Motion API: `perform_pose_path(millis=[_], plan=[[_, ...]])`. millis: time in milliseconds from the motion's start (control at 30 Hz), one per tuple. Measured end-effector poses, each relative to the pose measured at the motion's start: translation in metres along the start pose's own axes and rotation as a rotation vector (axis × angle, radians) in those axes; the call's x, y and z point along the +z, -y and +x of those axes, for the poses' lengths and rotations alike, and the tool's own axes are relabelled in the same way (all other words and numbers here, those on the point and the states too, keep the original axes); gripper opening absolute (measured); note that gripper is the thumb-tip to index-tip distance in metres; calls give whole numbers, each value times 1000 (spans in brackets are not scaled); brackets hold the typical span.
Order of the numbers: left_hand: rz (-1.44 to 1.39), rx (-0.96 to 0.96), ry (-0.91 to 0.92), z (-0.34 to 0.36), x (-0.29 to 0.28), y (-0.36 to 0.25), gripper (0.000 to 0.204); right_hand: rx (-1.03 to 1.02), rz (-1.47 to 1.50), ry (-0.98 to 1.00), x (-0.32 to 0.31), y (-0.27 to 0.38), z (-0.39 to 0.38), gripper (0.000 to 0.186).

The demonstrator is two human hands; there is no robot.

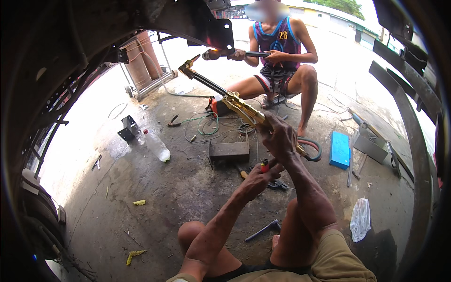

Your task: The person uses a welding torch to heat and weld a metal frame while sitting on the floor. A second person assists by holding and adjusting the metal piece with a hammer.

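My right hand [281, 136] is wrapped round the brass handle of a cutting torch [244, 109]. Its long tube slants up and left, with the bent head near a dark metal bracket plate [221, 34] overhead. Lower down, close to my right wrist, my left hand [257, 182] is closed on a small red lighter [264, 166] with a dark and yellow top. Across from me a squatting person [282, 47] grips a sledgehammer [257, 54] in both hands. Its head lies just below the plate, where an orange glow shows.
On the concrete lie a plastic bottle [157, 146], a steel channel piece [229, 153], a blue box [339, 149], a plastic bag [360, 220] and a dark bar tool [262, 231]. Gas cylinders [138, 66] stand behind; hoses and cables [202, 123] trail across the floor. Dark frame rails arch overhead.
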State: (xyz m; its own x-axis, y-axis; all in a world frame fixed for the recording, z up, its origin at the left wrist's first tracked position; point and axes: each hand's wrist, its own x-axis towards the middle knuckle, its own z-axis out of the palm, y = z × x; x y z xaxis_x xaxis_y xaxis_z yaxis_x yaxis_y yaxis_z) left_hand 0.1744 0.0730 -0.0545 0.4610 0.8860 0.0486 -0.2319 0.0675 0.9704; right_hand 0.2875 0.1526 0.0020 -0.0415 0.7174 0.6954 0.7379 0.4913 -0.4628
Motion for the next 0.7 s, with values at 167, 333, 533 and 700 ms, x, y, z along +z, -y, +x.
perform_pose_path(millis=[167,333,533,700], plan=[[39,-32,3,2,-4,4,54,28,-27,66,-1,-1,1,38],[52,-21,3,2,-3,2,55,-5,1,34,0,-1,-1,26],[48,-17,9,2,-4,4,55,-19,-1,43,-2,2,-1,25],[62,-23,4,1,-5,4,56,25,-20,92,-3,2,-1,35]])
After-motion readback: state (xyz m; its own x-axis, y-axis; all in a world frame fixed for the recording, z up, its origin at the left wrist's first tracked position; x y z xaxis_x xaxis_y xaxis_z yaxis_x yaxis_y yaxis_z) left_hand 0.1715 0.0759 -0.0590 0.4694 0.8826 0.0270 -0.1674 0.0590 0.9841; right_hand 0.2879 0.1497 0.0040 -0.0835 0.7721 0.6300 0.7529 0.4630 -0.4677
